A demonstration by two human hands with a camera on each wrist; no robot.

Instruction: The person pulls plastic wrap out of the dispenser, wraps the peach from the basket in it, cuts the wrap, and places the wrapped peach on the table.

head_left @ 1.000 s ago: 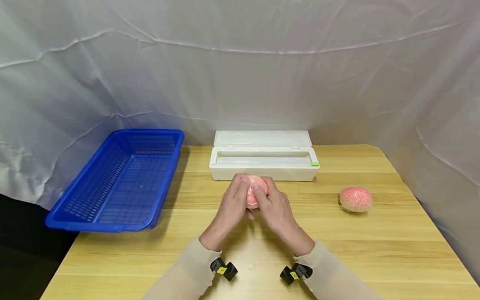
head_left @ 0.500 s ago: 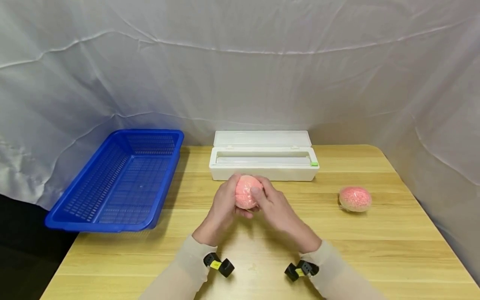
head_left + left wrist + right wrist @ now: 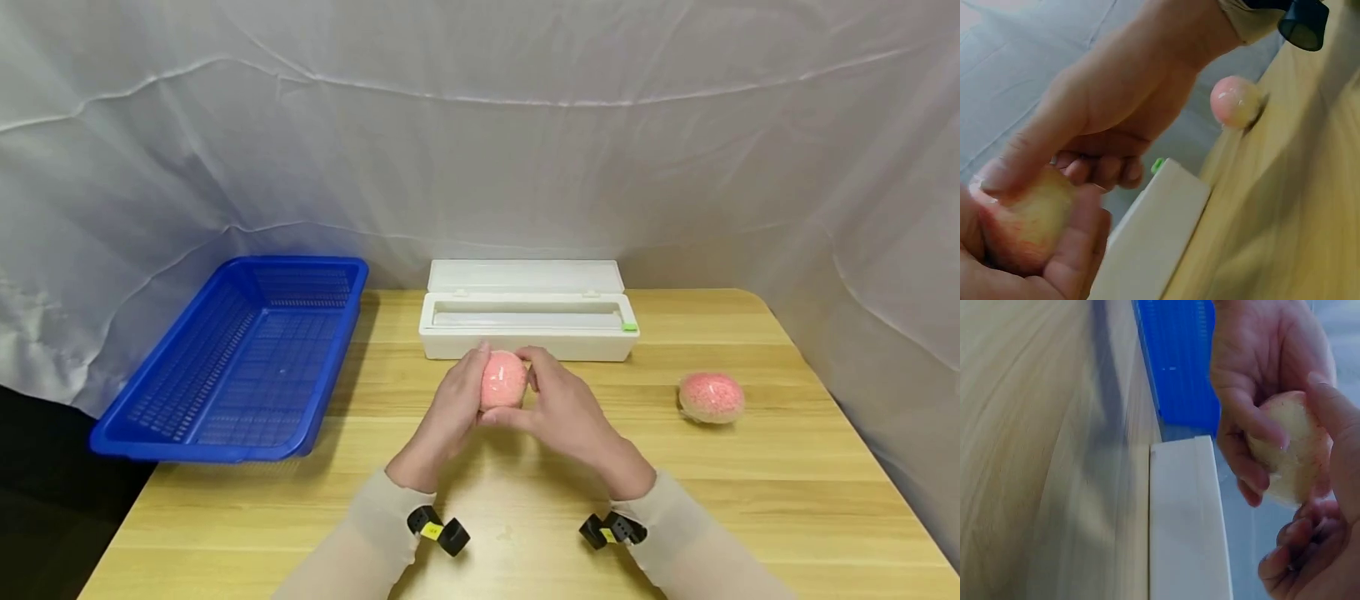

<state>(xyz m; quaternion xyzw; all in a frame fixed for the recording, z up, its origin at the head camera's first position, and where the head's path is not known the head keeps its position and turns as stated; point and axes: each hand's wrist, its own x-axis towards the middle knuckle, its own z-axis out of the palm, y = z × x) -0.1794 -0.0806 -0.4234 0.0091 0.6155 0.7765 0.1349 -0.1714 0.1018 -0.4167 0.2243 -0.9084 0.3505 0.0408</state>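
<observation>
A round pink peach [image 3: 503,380] in shiny clear film is held above the table between both hands. My left hand [image 3: 453,400] cups it from the left, its fingers curled round the pale underside, as the right wrist view shows on the peach [image 3: 1291,450]. From the right, my right hand [image 3: 566,412] grips it with thumb and forefinger at its edges. The other right fingers are bent beside it. Another film-wrapped pink peach [image 3: 711,397] lies on the table to the right. Just behind the hands stands a white cling film box [image 3: 528,346].
The box's lid [image 3: 525,276] is raised, and a roll [image 3: 528,320] lies inside; a green slider [image 3: 629,327] sits at its right end. At the left, a blue plastic basket [image 3: 347,354] overhangs the wooden table's [image 3: 795,500] edge. Grey cloth [image 3: 480,167] hangs behind.
The peach has been turned in the hands, shifting slightly left and then back right. My right hand has moved a little right, its thumb sliding from the top to the near edge.
</observation>
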